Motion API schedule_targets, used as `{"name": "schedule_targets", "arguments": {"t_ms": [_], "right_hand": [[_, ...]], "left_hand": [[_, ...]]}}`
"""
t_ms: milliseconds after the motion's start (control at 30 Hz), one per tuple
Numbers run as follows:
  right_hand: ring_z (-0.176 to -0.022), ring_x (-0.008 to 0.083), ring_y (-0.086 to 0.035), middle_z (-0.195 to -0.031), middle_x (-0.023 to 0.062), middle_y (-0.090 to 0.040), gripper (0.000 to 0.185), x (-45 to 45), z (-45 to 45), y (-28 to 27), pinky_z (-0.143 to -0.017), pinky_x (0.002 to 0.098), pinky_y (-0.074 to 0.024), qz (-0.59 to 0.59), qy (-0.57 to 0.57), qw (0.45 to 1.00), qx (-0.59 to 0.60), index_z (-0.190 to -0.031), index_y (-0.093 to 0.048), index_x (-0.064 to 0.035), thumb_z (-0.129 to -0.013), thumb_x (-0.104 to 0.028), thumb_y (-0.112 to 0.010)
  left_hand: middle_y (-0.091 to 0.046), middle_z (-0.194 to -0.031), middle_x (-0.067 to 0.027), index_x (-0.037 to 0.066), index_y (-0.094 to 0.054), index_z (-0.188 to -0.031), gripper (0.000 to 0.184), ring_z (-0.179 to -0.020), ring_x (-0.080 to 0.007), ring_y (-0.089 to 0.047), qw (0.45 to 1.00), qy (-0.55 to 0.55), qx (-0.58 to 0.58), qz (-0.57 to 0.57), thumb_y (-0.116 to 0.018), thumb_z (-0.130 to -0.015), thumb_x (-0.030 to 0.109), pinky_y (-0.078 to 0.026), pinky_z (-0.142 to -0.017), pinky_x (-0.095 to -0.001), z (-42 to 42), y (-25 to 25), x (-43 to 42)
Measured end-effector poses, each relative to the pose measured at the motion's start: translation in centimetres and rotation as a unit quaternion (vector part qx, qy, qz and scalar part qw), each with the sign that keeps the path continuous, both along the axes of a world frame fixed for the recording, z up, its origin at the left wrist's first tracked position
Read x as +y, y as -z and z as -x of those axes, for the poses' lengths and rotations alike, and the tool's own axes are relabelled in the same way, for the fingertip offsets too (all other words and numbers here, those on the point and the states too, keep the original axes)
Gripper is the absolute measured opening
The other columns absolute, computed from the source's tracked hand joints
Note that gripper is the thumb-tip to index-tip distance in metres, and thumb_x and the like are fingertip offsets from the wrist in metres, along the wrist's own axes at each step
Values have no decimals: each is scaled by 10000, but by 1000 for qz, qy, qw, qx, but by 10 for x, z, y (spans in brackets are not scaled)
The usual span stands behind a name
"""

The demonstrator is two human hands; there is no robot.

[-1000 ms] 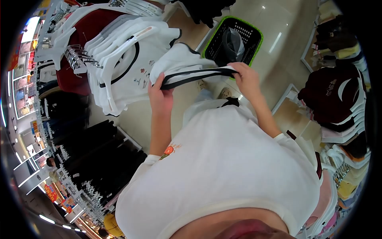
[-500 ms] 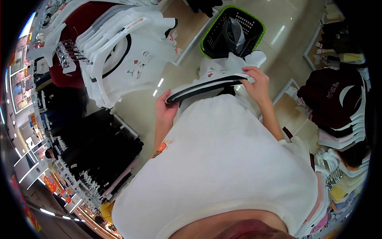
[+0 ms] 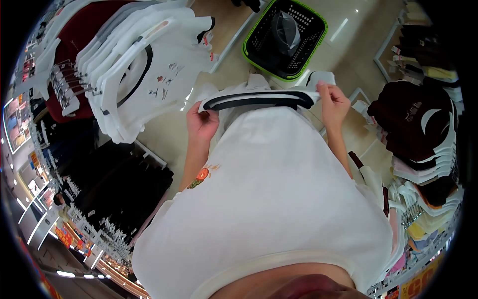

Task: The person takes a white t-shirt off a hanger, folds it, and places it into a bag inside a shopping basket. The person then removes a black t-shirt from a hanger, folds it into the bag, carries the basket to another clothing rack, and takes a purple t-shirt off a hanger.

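Note:
A white T-shirt with a black-trimmed neckline is stretched sideways in front of my chest. My left hand is closed on one end of the neckline, its fingers curled into the fabric. At the opposite end, my right hand pinches the shirt near a shoulder. The body of the shirt hangs away from me and is mostly hidden behind the neckline. Beyond it, a black basket with a green rim stands on the floor, holding a dark grey plastic package.
At the left, a rack carries white T-shirts on hangers, with dark trousers hanging nearer me. Maroon tops and other clothes hang along the right side. A low wooden-topped platform lies left of the basket.
My right hand has moved slightly right and down, and the neckline is now pulled straighter and more level. My left hand has shifted slightly left. The shirt's printed front has dropped from view.

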State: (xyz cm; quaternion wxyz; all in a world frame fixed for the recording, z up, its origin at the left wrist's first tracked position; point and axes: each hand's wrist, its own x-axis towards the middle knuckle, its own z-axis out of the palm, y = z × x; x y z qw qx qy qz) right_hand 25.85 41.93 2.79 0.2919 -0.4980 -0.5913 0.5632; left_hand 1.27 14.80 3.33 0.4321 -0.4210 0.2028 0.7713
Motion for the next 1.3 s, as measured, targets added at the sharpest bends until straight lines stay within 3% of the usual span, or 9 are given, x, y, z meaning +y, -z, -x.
{"name": "schedule_targets", "arguments": {"t_ms": [133,267,400,500,700,767,933,1100,1300], "right_hand": [[-966,141,-586,-1153,79,-609,165,26,16,8,-753,248,-470,-199,111,973,24,-867,-635,-32,-786,-8,-776],[-1075,220,-590,-1147,146,-597,358,42,37,-3,-937,364,-498,70,249,952,162,-1090,-538,-7,-788,51,-720],[-1065,286,-600,-1157,154,-613,278,68,27,26,-958,388,-494,379,232,862,243,-1085,-578,35,-830,-8,-680],[-1071,290,-598,-1164,151,-621,340,65,39,43,-967,388,-480,464,262,804,264,-1156,-587,43,-828,-6,-663],[-1012,265,-620,-1073,121,-647,266,55,23,92,-940,402,-500,444,180,853,209,-1083,-608,0,-853,-84,-714],[-955,262,-647,-1007,97,-666,233,58,59,26,-904,436,-528,583,245,693,346,-1012,-616,-29,-850,-133,-747],[-1032,268,-629,-1066,113,-651,253,67,92,-54,-959,402,-504,434,228,830,267,-1067,-596,4,-850,-59,-708],[-965,223,-660,-1071,107,-660,278,82,70,-36,-850,362,-529,33,131,989,-64,-1105,-612,-8,-830,-3,-649],[-909,336,-645,-1037,131,-656,328,88,33,-19,-761,374,-513,-204,-234,893,-326,-983,-666,-75,-688,55,-607]], "left_hand": [[-627,-982,-220,-137,-539,-1030,220,-786,-235,-629,984,5,-54,-169,-514,-827,-56,-614,-619,-215,23,-11,25],[-607,-1062,-230,-149,-492,-1144,349,-876,-286,-663,972,94,-24,-213,-474,-800,-91,-632,-633,-270,43,-15,50],[-614,-1110,-235,-100,-521,-1146,279,-883,-303,-685,961,242,125,39,-507,-885,0,-629,-678,-348,58,-31,67],[-623,-1142,-195,-72,-531,-1153,272,-911,-290,-687,929,297,197,-96,-497,-992,144,-616,-676,-356,84,-6,56],[-625,-1184,-141,-15,-510,-1249,515,-977,-253,-661,844,350,336,230,-441,-1036,449,-575,-748,-368,95,-12,86],[-618,-1205,-147,-11,-482,-1290,549,-1023,-258,-654,778,360,434,277,-443,-1030,472,-563,-809,-394,106,40,70],[-588,-1251,-137,-3,-400,-1392,546,-1109,-233,-599,872,273,328,241,-466,-1039,408,-486,-963,-383,115,19,80],[-586,-1257,-120,-4,-353,-1425,487,-1070,-238,-618,795,292,449,284,-505,-1020,220,-494,-928,-373,115,27,91],[-615,-1247,-138,53,-514,-1328,358,-1046,-303,-626,618,457,533,353,-520,-979,131,-474,-934,-373,111,23,96]]}}
